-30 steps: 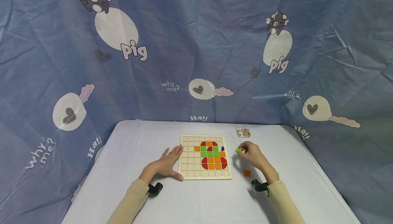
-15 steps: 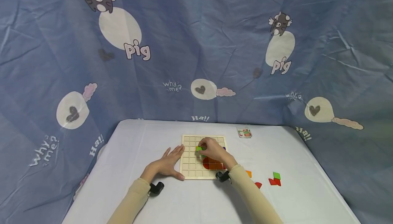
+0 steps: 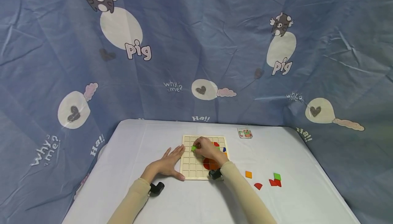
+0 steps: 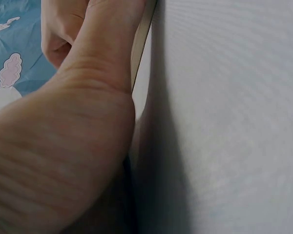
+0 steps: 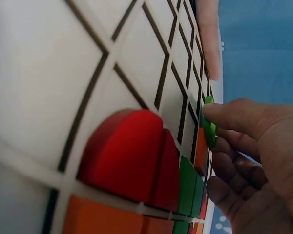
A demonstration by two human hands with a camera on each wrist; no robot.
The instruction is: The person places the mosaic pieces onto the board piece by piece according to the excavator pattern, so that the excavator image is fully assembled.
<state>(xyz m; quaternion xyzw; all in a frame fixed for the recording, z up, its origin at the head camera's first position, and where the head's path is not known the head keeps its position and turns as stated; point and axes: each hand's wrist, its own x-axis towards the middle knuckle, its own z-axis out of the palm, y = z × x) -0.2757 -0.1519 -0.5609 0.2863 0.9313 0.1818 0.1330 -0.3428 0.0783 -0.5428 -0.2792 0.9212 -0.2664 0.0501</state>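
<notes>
A pale wooden grid board (image 3: 190, 171) lies on the table, with red, orange, green and blue pieces in its right part. My left hand (image 3: 167, 166) rests at the board's left edge, fingers and thumb spread. Over the upper part of the board, my right hand (image 3: 207, 149) pinches a green square tile (image 3: 193, 148) between thumb and finger. In the right wrist view that green tile (image 5: 209, 122) stands on edge close to the grid, beside an orange piece. Red rounded pieces (image 5: 129, 156) sit in the cells nearer that camera. My right hand covers part of the pattern.
Right of the board lie a loose orange square (image 3: 248, 174), a red quarter-round piece (image 3: 258, 185), and a green square (image 3: 277, 176) touching red pieces (image 3: 272, 182). A small picture card (image 3: 245, 133) lies at the back right. A blue printed cloth (image 3: 172, 63) hangs behind the table.
My right hand has carried the green tile from the table right of the board leftward over the grid, uncovering loose pieces on the right. The left hand stays at the board's edge.
</notes>
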